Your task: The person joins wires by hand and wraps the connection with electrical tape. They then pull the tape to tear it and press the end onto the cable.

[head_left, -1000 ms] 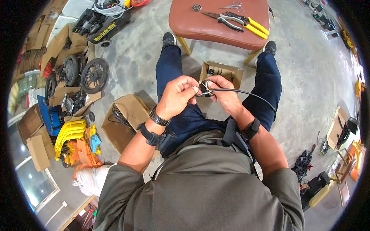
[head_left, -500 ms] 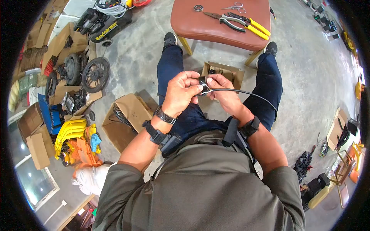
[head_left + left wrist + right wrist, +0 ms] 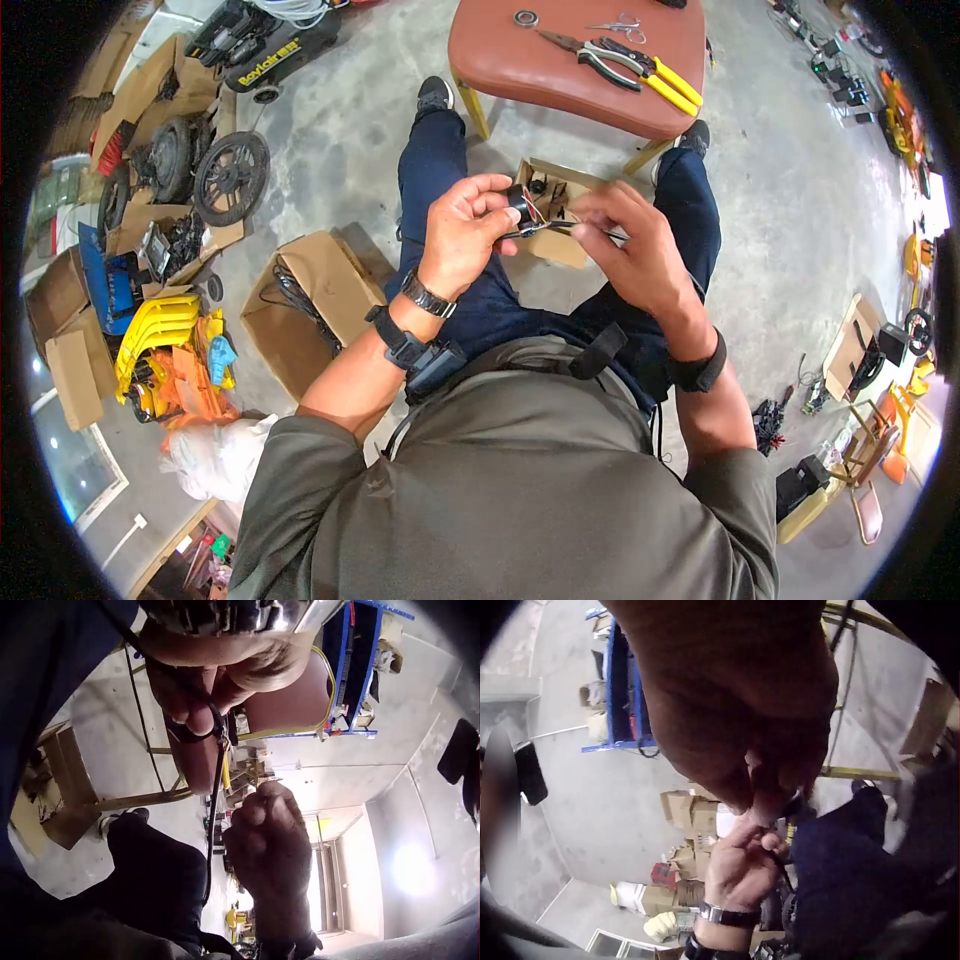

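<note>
My left hand (image 3: 462, 238) pinches a short black cylindrical part (image 3: 519, 202) and thin exposed wires (image 3: 537, 216) beside it. A black cable (image 3: 562, 225) runs from the wires towards my right hand (image 3: 640, 250), which is raised to the right with curled fingers; whether they pinch a thin strand cannot be seen. In the left wrist view, the cable (image 3: 214, 817) hangs down from my left hand (image 3: 202, 690), and my right hand (image 3: 268, 847) is apart from it. The right wrist view shows my left hand (image 3: 742, 862) beyond the right fingertips.
On the red-brown seat (image 3: 550, 75) lie yellow-handled pliers (image 3: 668, 88), scissors (image 3: 622, 27) and a black ring (image 3: 525, 18). Under it is an open cardboard box (image 3: 560, 250). A larger box (image 3: 325, 290) holding cables stands left; wheels (image 3: 232, 178) and yellow parts (image 3: 160, 335) lie further left.
My right hand has moved right, away from my left hand and the wires. My left hand keeps the black part, which shows more clearly. The head view has shifted slightly.
</note>
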{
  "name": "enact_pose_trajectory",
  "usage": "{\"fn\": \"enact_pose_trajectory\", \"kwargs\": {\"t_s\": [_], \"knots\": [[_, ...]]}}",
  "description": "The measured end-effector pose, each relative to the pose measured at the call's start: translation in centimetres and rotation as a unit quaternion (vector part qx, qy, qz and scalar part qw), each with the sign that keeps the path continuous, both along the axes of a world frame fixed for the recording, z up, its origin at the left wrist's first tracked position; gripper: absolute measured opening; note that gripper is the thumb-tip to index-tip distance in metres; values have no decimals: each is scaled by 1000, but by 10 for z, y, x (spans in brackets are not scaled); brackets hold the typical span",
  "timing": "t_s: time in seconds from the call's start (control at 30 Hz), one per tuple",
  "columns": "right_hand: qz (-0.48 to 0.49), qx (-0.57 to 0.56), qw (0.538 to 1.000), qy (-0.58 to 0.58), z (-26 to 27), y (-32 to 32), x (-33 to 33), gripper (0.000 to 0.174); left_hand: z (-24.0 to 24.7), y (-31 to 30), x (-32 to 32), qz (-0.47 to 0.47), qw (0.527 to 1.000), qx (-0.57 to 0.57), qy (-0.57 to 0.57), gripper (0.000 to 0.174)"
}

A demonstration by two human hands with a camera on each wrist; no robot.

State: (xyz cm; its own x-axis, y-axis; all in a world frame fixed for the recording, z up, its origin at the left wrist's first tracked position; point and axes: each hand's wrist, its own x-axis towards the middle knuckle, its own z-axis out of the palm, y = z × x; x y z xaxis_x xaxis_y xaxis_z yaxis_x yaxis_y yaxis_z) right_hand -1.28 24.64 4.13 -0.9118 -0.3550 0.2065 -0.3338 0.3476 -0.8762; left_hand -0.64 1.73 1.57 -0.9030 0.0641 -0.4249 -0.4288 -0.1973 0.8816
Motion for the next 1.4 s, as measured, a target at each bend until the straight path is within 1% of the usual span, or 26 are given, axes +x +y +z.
{"fn": "enact_pose_trajectory", "kwargs": {"t_s": [0.1, 0.2, 0.37, 0.5, 0.6, 0.77, 0.97, 1.07, 1.1, 1.17, 1.3, 1.4], "knots": [[6, -21, 998, -58, -14, -18, -8, 18, 1, 0, 2, -2, 1000, -6, 2, 38], [121, 31, 983, -132, -28, -20, -20, 20, 0, -2, 4, 7, 1000, -5, 7, 38], [106, -5, 964, -242, -32, -25, -23, 21, 1, -3, 6, 25, 1000, -3, 4, 37], [82, -21, 949, -304, -34, -26, -23, 19, -7, -3, 8, 37, 999, 5, 35, 36], [69, -48, 949, -304, -36, -26, -22, 17, -7, -1, 10, 51, 998, 9, 41, 36], [70, -39, 949, -304, -43, -26, -23, 17, -7, 0, 13, 56, 996, 22, 61, 35], [71, -51, 943, -322, -40, -26, -23, 15, -17, -4, 18, 21, 990, -29, 135, 39], [68, -61, 933, -348, -47, -26, -19, 16, -13, -2, 21, 20, 988, -64, 141, 41], [66, -64, 929, -359, -49, -26, -19, 16, -14, -1, 22, 24, 987, -58, 148, 40], [73, -56, 935, -342, -51, -26, -20, 17, -17, 0, 26, 32, 986, -44, 160, 40], [59, -8, 949, -308, -41, -28, -17, 16, -20, -1, 24, 18, 980, -70, 185, 39], [13, -171, 954, -247, -50, -39, -7, 18, -18, -3, 18, 3, 975, -103, 197, 39]]}}
